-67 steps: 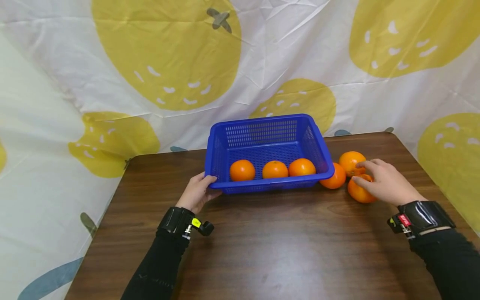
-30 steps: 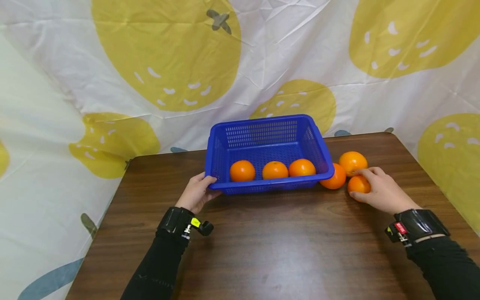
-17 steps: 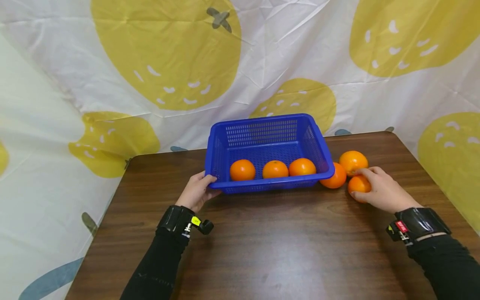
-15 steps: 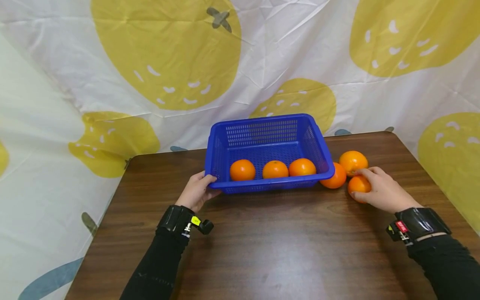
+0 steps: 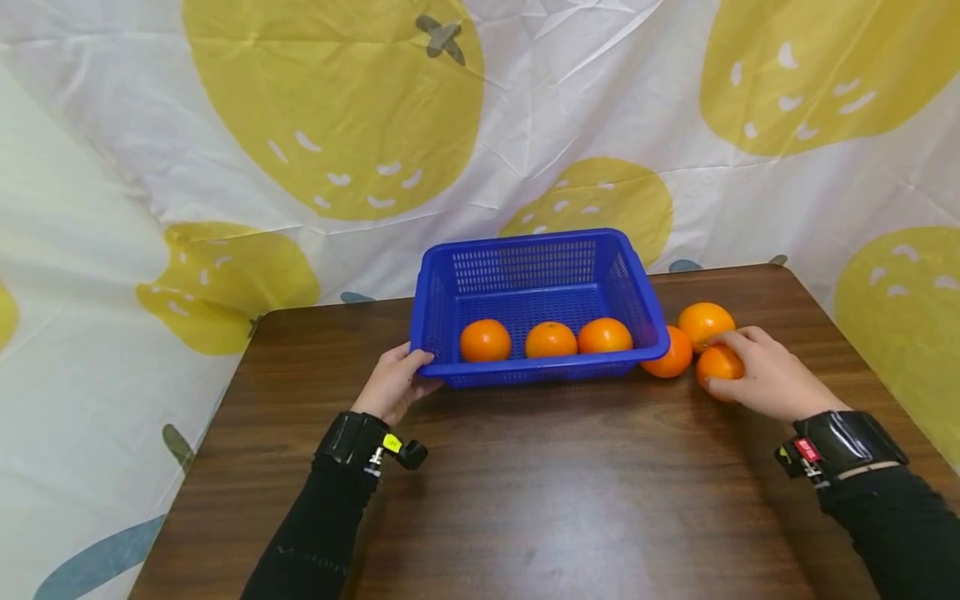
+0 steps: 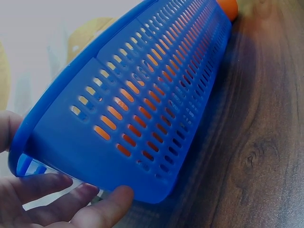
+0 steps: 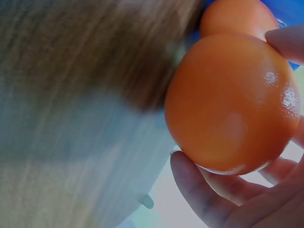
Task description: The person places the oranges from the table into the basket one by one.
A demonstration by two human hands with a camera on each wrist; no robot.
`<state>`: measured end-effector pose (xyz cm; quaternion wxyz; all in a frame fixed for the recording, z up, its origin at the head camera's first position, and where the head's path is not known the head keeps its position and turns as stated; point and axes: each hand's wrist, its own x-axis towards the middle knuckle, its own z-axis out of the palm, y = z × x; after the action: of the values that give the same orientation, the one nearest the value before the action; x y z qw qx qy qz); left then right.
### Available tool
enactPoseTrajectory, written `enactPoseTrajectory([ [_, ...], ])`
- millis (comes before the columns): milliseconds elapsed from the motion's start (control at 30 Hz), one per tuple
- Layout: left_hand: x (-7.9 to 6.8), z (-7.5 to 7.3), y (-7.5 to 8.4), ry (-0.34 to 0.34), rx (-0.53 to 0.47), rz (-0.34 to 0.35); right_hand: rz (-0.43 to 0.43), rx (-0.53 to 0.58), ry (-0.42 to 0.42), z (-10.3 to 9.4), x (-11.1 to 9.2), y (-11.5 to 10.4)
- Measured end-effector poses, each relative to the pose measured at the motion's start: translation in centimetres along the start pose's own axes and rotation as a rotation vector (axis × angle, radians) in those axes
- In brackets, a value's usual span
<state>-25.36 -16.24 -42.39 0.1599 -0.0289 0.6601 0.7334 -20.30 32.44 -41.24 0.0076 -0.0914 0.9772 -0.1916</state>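
My left hand (image 5: 393,385) grips the near left corner of a blue plastic basket (image 5: 536,368), thumb over the rim and fingers beneath it. The basket leans toward me, and three oranges lie along its near side, one of them the left orange (image 5: 485,341). At the right, my right hand (image 5: 772,375) holds an orange (image 7: 232,104) between thumb and fingers. Just left of it, another orange (image 5: 670,353) is partly hidden under the basket's right corner. Behind the held fruit sits one more orange (image 5: 705,325).
A brown wooden table (image 5: 555,500) carries everything. Along its back and left edges hangs a white cloth (image 5: 90,217) printed with yellow fruit shapes, close behind the basket.
My right hand came down onto the nearest loose orange, took hold of it, and has now shifted it slightly up. The left hand and basket have stayed in place.
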Motion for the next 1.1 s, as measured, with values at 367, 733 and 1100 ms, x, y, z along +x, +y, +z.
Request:
enactPoseTrajectory([
  [367, 0.0, 0.0, -0.2, 0.002, -0.006, 0.007, -0.007, 0.009, 0.047, -1.4, 0.4, -0.9],
  [733, 0.0, 0.0, -0.2, -0.007, -0.02, 0.012, -0.056, -0.021, 0.108, -2.8, 1.2, -2.1],
  [1100, -0.1, -0.1, -0.3, -0.018, -0.04, 0.016, -0.072, -0.043, 0.104, -4.2, 2.4, -3.4],
])
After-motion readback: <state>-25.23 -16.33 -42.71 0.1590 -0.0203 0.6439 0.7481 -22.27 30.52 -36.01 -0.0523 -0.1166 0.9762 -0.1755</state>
